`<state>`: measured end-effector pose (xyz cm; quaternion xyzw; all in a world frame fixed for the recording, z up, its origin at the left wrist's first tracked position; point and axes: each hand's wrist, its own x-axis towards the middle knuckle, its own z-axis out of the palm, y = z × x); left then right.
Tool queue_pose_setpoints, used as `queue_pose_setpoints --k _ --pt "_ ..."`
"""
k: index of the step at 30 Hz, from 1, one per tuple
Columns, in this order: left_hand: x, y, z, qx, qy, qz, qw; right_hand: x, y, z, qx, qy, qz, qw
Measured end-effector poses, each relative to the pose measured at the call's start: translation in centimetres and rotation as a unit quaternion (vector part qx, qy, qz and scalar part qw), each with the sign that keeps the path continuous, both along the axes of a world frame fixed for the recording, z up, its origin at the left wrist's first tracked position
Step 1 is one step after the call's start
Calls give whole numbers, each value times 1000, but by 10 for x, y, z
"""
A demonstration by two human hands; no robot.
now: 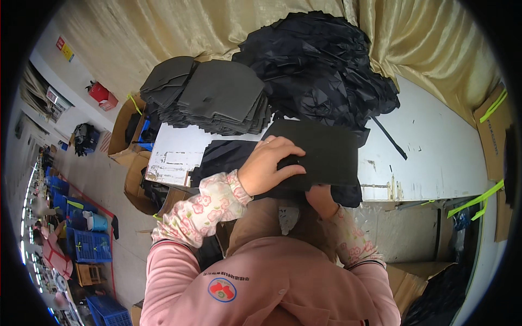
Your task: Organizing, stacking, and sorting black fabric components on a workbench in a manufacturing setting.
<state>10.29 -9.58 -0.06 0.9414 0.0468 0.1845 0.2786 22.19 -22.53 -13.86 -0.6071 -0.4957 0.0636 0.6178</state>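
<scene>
A flat, dark rectangular panel (pixel 333 155) lies at the table's front edge, over some thin black fabric (pixel 225 158). My left hand (pixel 272 163) rests on the panel's left part from above, thumb and fingers stretched out and apart. Under the panel's near edge reaches my right hand (pixel 322 199); its fingers are hidden beneath the panel. Beyond my left hand are a stack of dark grey, round-topped foam-like sheets (pixel 222 89) and a smaller stack (pixel 167 76) beside it. A large heap of crumpled black fabric pieces (pixel 312 65) rises behind the panel.
The white table (pixel 435 155) has scuffed edges. A narrow black strip (pixel 390 138) lies right of the heap. Open cardboard boxes (pixel 142 182) stand at the table's left, another carton (pixel 405 282) low at the right. A gold curtain (pixel 435 43) hangs behind. Blue crates (pixel 89 244) line the floor far left.
</scene>
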Motion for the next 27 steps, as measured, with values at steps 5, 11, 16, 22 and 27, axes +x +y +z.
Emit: queue_pose_setpoints --k 5,11,16,22,27 --pt "0 -3 -29 -50 -54 7 997 -3 12 -11 2 -96 -67 993" --pt "-2 -6 -48 -237 -65 82 966 3 16 -19 6 -38 -24 999" --pt "-1 1 -81 -257 -103 60 959 27 5 7 -94 26 117 988" --pt "-10 5 -66 -55 -114 72 989 51 -26 60 -88 509 428 742" --pt "-8 5 -67 58 -147 29 987 52 -28 81 -83 554 419 715"
